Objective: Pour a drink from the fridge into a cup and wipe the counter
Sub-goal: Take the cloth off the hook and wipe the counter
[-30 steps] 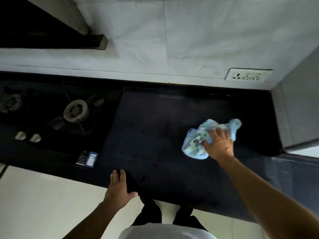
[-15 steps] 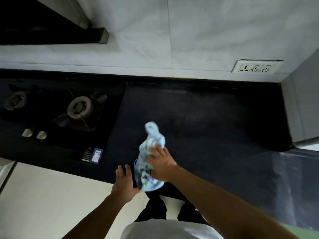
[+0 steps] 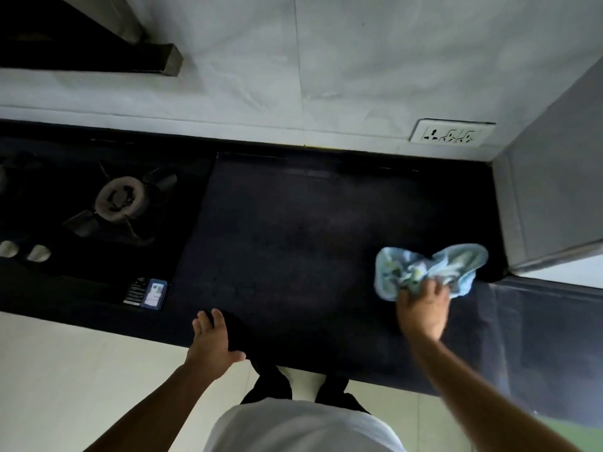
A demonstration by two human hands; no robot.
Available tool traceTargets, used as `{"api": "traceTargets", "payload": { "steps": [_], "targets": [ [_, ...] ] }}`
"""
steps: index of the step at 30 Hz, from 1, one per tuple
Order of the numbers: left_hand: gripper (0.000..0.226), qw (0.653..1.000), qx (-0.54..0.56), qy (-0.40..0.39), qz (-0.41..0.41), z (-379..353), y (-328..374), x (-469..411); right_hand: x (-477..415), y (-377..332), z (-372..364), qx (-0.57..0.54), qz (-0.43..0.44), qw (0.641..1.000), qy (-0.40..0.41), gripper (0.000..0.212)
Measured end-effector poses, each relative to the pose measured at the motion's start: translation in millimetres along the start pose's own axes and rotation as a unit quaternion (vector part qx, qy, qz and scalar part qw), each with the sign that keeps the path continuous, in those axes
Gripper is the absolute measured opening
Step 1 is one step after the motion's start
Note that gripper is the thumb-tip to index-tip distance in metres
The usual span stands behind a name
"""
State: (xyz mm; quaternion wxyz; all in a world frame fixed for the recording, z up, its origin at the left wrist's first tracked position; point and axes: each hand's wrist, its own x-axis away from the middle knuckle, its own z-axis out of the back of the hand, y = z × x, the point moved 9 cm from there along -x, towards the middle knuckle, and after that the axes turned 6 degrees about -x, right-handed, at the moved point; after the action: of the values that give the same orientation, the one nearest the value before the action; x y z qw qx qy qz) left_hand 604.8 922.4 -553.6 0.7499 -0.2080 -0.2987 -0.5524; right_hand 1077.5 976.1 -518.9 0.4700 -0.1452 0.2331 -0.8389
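A crumpled light blue patterned cloth (image 3: 427, 269) lies on the dark counter (image 3: 293, 239) near its right end. My right hand (image 3: 422, 309) grips the cloth's near side, fingers curled into its folds. At the counter's front edge, my left hand (image 3: 212, 342) rests with straight fingers and the thumb spread, holding nothing. No cup or drink is in view.
A gas stove (image 3: 120, 199) with two pale knobs (image 3: 23, 251) takes up the counter's left part, with a small blue card (image 3: 154, 293) at its corner. A wall socket (image 3: 448, 136) sits at the back right. A grey appliance side (image 3: 554, 190) bounds the counter on the right.
My right hand swept the cloth from the counter's right side to the front edge near my left hand, then back to the right end. My left hand stayed at the edge.
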Motion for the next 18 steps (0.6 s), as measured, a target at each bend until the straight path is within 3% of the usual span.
{"api": "traceTargets", "payload": {
  "steps": [2,3,4,6,7,8,10,12,14,16,18],
  "targets": [
    [0.124,1.0,-0.004,0.0,0.002,1,2,0,53,-46,-27,-0.017,0.087,0.995,-0.04,0.043],
    [0.124,1.0,-0.007,0.0,0.005,2,2,0,82,-75,-50,-0.027,0.154,0.981,-0.11,0.044],
    [0.124,1.0,-0.01,0.001,0.006,3,3,1,114,-105,-74,-0.028,0.244,0.95,-0.195,0.049],
    [0.125,1.0,-0.014,0.002,0.008,4,4,2,172,-142,-107,-0.007,0.448,0.83,-0.331,0.06],
    [0.126,1.0,-0.015,0.004,0.008,4,3,2,180,-148,-111,0.004,0.503,0.782,-0.367,0.064],
    [0.127,1.0,-0.015,0.006,0.008,5,1,2,170,-148,-111,0.012,0.513,0.766,-0.386,0.068],
    [0.128,1.0,-0.017,0.01,0.006,5,0,1,129,-132,-91,0.004,0.46,0.799,-0.387,0.064],
    [0.128,1.0,-0.018,0.006,0.004,3,0,1,64,-94,-55,-0.047,0.321,0.887,-0.328,0.05],
    [0.126,1.0,-0.022,0.006,0.003,2,1,0,9,-33,-11,-0.054,0.175,0.962,-0.204,0.047],
    [0.125,1.0,-0.024,0.007,0.002,3,2,0,-10,20,21,0.012,0.069,0.994,-0.088,0.048],
    [0.125,1.0,-0.027,0.004,0.007,2,1,-1,7,47,24,0.055,-0.038,0.996,-0.063,0.047]
  ]
}}
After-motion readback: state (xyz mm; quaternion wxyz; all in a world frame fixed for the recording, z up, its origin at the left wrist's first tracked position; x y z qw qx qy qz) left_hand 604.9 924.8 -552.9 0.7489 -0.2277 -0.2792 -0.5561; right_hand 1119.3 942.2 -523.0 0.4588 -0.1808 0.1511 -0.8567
